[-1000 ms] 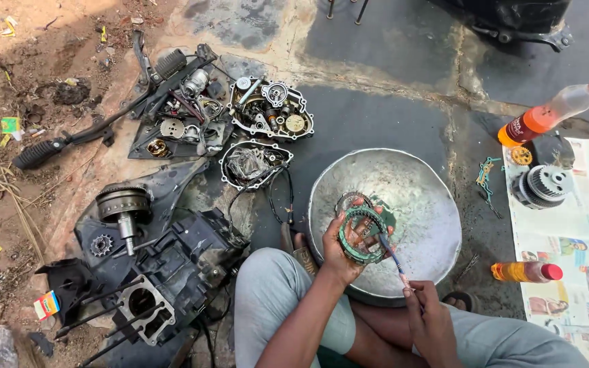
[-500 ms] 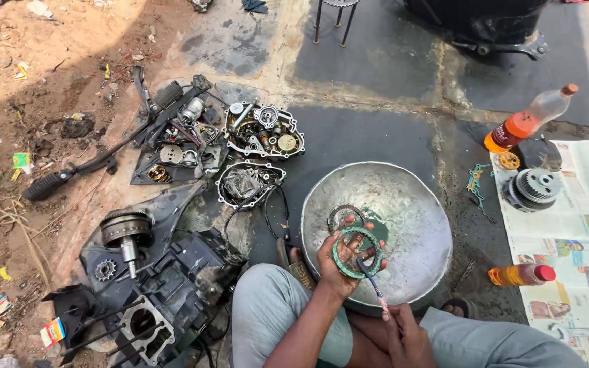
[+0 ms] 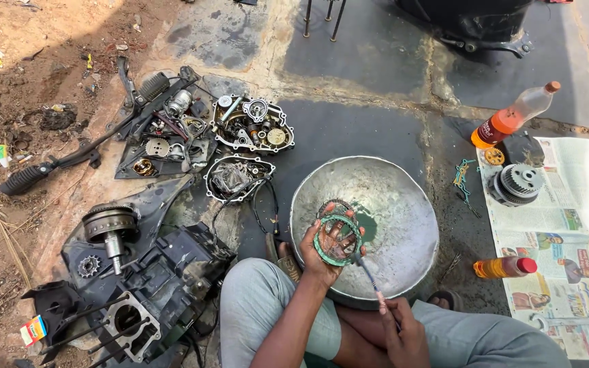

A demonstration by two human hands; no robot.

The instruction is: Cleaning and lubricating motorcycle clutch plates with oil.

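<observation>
Left hand: the left hand [image 3: 325, 249] is raised palm-up over the near side of the basin, fingers curled around a stack of green ring-shaped clutch plates [image 3: 337, 240], gripping them from below.
Right hand: the right hand [image 3: 403, 327] is lower, by the person's knees, closed around the handle of a thin brush [image 3: 368, 272]; the brush slants up so that its tip meets the lower right edge of the rings.
Clutch plates: held just above the basin's floor, tilted toward the camera, with a darker ring showing behind the green one.
Basin: a wide, dented metal basin [image 3: 403, 204] sits on the dark oily floor right in front of the seated person, with a small pool of dark liquid under the rings.
Person: sitting with knees drawn up in grey trousers, one sandalled foot beside the basin's left rim.
Left of basin: an opened engine cover [image 3: 236, 178] lies near it, a second casing full of gears [image 3: 253, 129] just beyond, and the black crankcase [image 3: 131, 300] with its flywheel shaft nearest the left knee.
Right of basin: spread newspaper [image 3: 574, 232] carries a toothed clutch hub [image 3: 516, 184]; a small orange bottle [image 3: 504, 267] lies at the paper's edge, and a larger bottle with orange liquid [image 3: 512, 117] lies farther back.
</observation>
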